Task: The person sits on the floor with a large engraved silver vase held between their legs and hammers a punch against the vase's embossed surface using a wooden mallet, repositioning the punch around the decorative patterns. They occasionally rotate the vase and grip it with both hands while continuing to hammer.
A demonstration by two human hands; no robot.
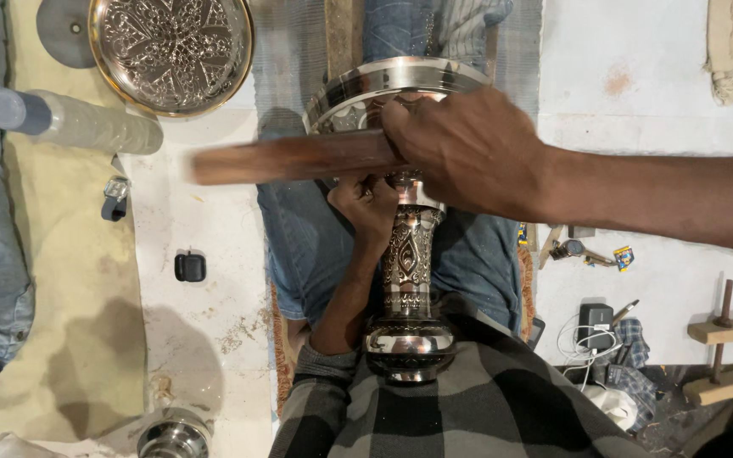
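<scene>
while clenched, grip (468, 148) round wooden stick (294, 159)

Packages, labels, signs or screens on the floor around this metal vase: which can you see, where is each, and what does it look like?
Small packet: on the pale floor right of the person's knee, beside a small tool; crumpled, blue and yellow.
Plastic bottle: lying at upper left beside the engraved round tray; clear, blue cap, no label visible.
No signs or screens can be made out.
</scene>
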